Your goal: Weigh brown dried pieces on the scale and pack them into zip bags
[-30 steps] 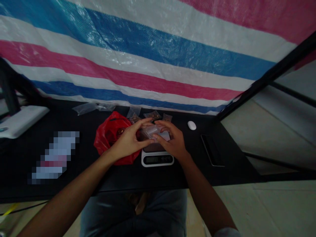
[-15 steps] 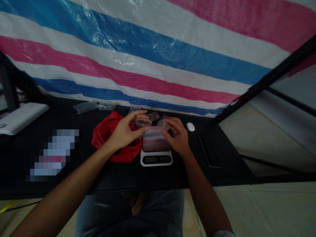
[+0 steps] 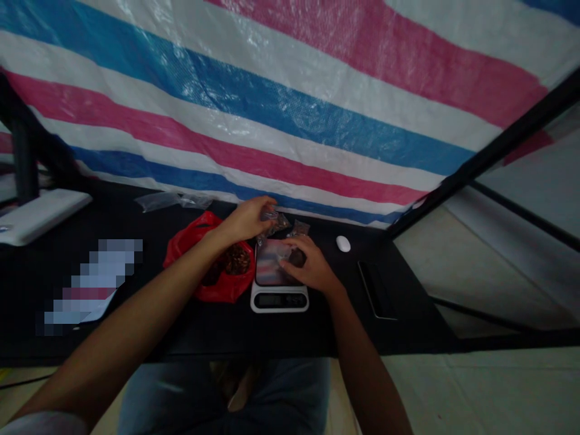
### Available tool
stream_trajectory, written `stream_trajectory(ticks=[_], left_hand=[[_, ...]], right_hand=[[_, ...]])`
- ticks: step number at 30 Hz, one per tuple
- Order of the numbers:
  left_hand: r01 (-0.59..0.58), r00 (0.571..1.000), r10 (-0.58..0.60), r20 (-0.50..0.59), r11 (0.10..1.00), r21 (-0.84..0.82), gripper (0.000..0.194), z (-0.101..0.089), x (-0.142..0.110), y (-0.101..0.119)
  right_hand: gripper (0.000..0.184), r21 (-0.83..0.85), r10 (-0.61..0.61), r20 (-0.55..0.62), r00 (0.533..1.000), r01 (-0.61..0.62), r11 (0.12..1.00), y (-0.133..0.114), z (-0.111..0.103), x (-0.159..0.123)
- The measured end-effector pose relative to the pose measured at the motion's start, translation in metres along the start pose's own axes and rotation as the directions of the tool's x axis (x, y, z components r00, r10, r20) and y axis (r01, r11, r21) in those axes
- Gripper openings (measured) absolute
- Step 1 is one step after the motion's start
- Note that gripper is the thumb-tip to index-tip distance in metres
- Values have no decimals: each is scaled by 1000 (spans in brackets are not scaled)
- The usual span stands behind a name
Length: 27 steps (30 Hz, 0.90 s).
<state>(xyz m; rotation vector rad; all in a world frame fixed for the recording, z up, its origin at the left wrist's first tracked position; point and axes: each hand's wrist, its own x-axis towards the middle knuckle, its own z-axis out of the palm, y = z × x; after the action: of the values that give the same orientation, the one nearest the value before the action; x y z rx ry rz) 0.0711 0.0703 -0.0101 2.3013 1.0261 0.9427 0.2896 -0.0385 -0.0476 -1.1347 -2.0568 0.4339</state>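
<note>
My left hand [image 3: 248, 219] is at the back of the table, fingers curled beside a small clear bag [image 3: 277, 223] of brown pieces. A bit of clear plastic shows under its fingers, too dim to name. My right hand [image 3: 312, 261] holds a small clear plastic cup [image 3: 284, 252] at the scale's plate, its far side hidden by the fingers. The white kitchen scale [image 3: 280, 302] has a shiny plate and a dark display. Left of it, under my left forearm, an open red plastic bag [image 3: 226, 293] holds brown dried pieces [image 3: 238, 260].
Another small filled bag [image 3: 299, 228] lies behind the scale. Clear empty bags [image 3: 158, 201] lie at the back left. To the right are a white oval object [image 3: 343, 243] and a dark phone [image 3: 376, 290]. A striped sheet [image 3: 272, 115] hangs behind the table.
Both hands held clear plastic pieces above the scale. My left hand has moved back toward the small bags; my right hand has come lower over the scale's plate. The view has shifted slightly.
</note>
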Motion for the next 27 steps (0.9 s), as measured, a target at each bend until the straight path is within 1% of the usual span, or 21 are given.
stream_trajectory(ticks=[3, 5, 6, 8, 10, 12, 13, 17, 19, 25, 27], left_hand=[[-35, 999, 36, -38, 998, 44, 51, -1, 12, -5], [-46, 996, 52, -72, 996, 83, 50, -3, 20, -9], [-40, 996, 47, -70, 993, 109, 50, -3, 23, -11], [-14, 1000, 16, -13, 987, 158, 50, -1, 27, -16], [1, 997, -15, 77, 984, 177, 52, 3, 29, -20], [-19, 989, -5, 147, 987, 162, 54, 8, 31, -24], [-37, 986, 12, 166, 988, 149, 55, 11, 31, -25], [-82, 987, 65, 146, 991, 108, 59, 20, 35, -25], [-97, 984, 84, 154, 992, 79, 61, 22, 37, -24], [-150, 952, 127, 277, 987, 61, 60, 25, 35, -25], [-151, 952, 124, 281, 986, 76, 60, 25, 34, -29]], right_hand=[[45, -28, 36, 39, 999, -35, 999, 1, -1, -1], [48, -11, 39, 18, 999, -39, 999, 1, -2, -1], [47, 4, 36, -5, 999, -36, 999, 1, -2, -1], [42, 30, 29, -49, 998, -28, 999, 0, -4, -2], [38, 42, 29, -72, 997, -26, 999, 0, -5, -1], [36, 43, 34, -82, 996, -30, 999, 0, -6, -1], [36, 42, 33, -83, 996, -30, 999, 0, -6, -1], [34, 36, 32, -87, 996, -29, 999, 0, -4, -1], [33, 43, 28, -100, 995, -24, 999, 1, -4, 0], [33, 48, 23, -100, 995, -18, 999, 2, -3, 0], [34, 49, 23, -98, 995, -19, 999, 2, -3, 0]])
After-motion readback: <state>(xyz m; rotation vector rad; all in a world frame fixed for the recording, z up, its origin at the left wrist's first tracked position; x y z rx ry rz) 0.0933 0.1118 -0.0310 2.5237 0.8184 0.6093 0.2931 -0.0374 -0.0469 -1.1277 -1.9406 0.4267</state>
